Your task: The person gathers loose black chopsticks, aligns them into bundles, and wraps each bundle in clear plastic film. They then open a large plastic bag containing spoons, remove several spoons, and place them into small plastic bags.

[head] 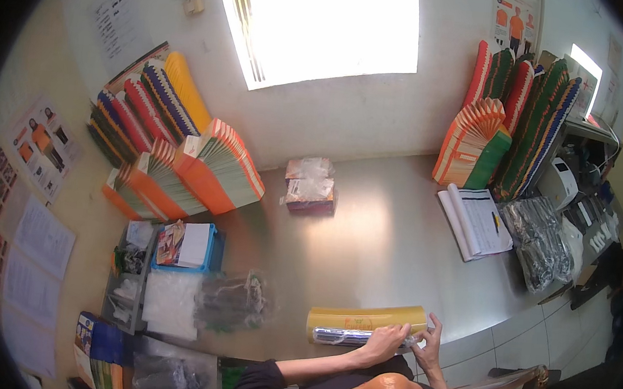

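Observation:
A yellow roll of cling film (368,315), printed with a small logo, lies along the table's near edge. Against its near side is a slim bundle of shiny blue-silver objects in clear plastic (338,336); what they are is unclear. My left hand (386,342) rests over the right part of this bundle, its fingers at the clear film. My right hand (429,347) is at the right end of the roll, thumb and fingers pinching the film near the left fingertips. One right finger reaches up beside the roll's end.
Two plastic-wrapped boxes (311,186) sit near the wall on the metal table (264,234). Orange-and-white folded paper stacks (217,170) stand left, others right. Left are a blue bin (216,250), clear bags (171,301) and a grey tray (132,312). An open notebook (476,224) with a pen lies right.

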A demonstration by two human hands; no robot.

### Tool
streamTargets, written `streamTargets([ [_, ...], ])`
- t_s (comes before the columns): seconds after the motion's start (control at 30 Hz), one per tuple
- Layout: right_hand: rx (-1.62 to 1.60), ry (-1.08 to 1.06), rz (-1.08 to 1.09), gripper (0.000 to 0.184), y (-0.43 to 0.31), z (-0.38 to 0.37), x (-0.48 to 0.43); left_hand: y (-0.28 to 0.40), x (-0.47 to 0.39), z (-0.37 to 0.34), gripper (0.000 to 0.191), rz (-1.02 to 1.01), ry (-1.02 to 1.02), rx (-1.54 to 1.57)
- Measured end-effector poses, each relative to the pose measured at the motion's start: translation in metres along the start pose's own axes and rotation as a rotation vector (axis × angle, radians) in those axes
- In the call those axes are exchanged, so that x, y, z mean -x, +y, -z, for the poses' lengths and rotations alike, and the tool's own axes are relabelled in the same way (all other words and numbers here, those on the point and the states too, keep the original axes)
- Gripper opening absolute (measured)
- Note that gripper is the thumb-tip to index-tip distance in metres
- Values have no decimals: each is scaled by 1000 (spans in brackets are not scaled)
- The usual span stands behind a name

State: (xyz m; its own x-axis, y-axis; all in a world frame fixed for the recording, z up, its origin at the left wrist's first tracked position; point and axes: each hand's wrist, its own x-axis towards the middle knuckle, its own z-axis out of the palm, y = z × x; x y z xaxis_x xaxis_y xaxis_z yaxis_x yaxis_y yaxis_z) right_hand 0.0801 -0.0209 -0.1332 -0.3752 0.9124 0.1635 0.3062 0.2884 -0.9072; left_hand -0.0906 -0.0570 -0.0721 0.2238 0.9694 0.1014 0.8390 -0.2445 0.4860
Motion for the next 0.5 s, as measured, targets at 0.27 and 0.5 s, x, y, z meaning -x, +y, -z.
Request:
streamTargets([
  [0.27,137,393,74,26,13,-40,-2,7,-11,-8,33,52,101,-141],
  [0.5,185,690,-161,27,23,-34,-48,0,6,69,44,-50,502,116],
])
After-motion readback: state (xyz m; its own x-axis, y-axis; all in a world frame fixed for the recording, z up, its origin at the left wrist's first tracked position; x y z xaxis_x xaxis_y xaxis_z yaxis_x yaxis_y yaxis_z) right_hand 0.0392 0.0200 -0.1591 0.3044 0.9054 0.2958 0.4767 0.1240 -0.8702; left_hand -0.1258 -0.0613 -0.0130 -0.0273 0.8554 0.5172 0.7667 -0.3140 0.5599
